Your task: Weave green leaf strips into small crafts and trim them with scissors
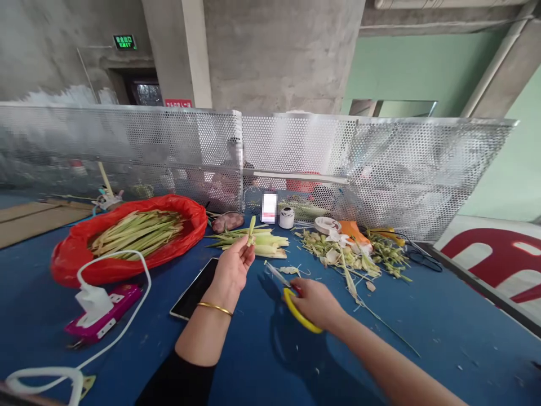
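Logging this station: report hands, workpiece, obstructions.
Left hand pinching pale-green husk piece, roughly upright. Right hand gripping yellow-handled scissors, blades clear of the piece. Pale scrap near the blades; nothing seen between them and the piece.

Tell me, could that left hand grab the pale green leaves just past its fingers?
Probably yes: the pale green leaves lie just beyond the left hand, seemingly with nothing between. It pinches a small leafy piece, though, so it might need to drop that first.
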A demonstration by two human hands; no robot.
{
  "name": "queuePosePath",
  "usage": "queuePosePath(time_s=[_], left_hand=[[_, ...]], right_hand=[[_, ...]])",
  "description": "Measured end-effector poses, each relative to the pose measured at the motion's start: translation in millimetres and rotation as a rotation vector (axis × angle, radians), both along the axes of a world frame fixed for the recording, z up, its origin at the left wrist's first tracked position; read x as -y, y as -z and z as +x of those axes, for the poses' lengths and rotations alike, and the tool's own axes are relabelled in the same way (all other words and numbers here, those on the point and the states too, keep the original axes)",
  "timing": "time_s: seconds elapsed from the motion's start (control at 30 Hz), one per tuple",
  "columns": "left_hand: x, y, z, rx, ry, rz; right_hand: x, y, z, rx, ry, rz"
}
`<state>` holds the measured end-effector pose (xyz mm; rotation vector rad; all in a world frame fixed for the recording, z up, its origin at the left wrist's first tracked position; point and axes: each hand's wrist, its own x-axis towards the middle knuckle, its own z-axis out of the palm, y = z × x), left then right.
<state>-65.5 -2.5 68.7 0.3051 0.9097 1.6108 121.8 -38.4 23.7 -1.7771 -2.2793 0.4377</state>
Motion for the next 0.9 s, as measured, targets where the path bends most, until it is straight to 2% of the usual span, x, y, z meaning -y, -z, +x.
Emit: queuePosePath(time_s=[0.1,0.2,0.27,0.37,0.47,0.57,0.63,0.7,0.77,0.9], left_hand=[[-1.4,4.8,2.2,-0.001,0.017,-0.021],[-0.6,6.8,4.4,0.006,0.043,-0.039],[0.9,7.4,6.5,0.012,0.065,-0.045],[3.1,8.1,9.9,0.02,0.105,-0.049],[4.3,8.0,12.2,0.031,0.141,-0.054],[3.9,6.3,11.5,0.045,0.152,-0.052],[2.9,4.6,9.1,0.051,0.144,-0.044],[1.8,3.4,6.0,0.049,0.125,-0.035],[0.6,3.4,3.2,0.037,0.099,-0.032],[-2.1,8.0,2.1,-0.004,0.067,-0.049]], right_hand=[[-13.2,9.6,-39.7,0.027,0.003,0.013],[-20.8,10.5,-39.6,0.065,0.038,0.003],[-21.6,8.2,-19.3,0.084,0.055,-0.02],[-18.5,4.6,29.1,0.111,0.108,-0.06],[-11.3,1.0,76.7,0.167,0.293,-0.049],[-0.2,-3.8,96.0,0.196,0.439,0.014],[6.8,-6.0,84.9,0.161,0.387,0.029],[10.6,-6.0,57.4,0.047,0.19,0.015],[9.0,-3.6,22.5,0.061,0.078,0.036],[-7.6,4.9,-28.7,0.121,0.054,0.087]])
